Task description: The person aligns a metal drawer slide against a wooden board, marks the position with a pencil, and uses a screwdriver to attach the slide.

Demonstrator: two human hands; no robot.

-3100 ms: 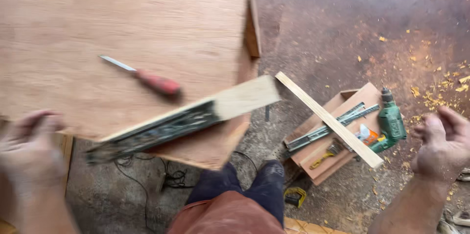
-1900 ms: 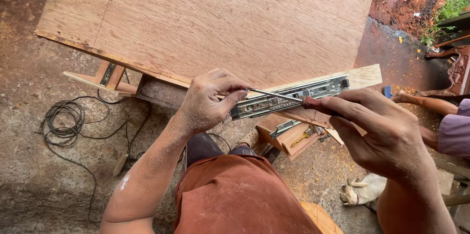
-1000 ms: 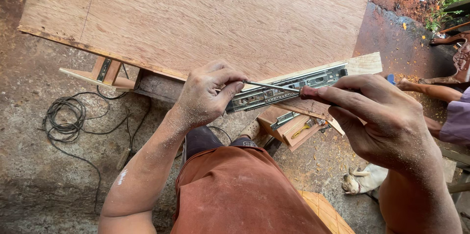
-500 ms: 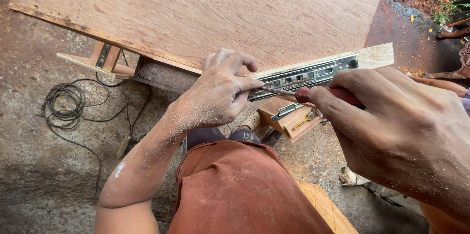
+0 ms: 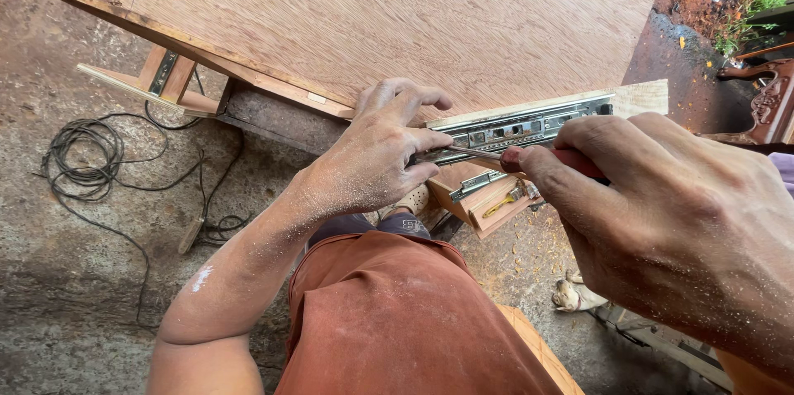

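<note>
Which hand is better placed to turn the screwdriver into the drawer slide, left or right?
Right. The right hand already grips the red-handled screwdriver, its tip at the metal drawer slide. The left hand rests over the slide's near end on the wooden strip, apparently steadying it.

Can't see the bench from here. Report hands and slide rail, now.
Left hand pinning metal slide rail to wood strip. Right hand gripping red-handled screwdriver, tip at rail. Nothing blocking.

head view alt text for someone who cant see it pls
The right hand drives a red-handled screwdriver at a metal drawer slide on a pale wooden strip, steadied by the left hand, beside a large plywood sheet.
</note>
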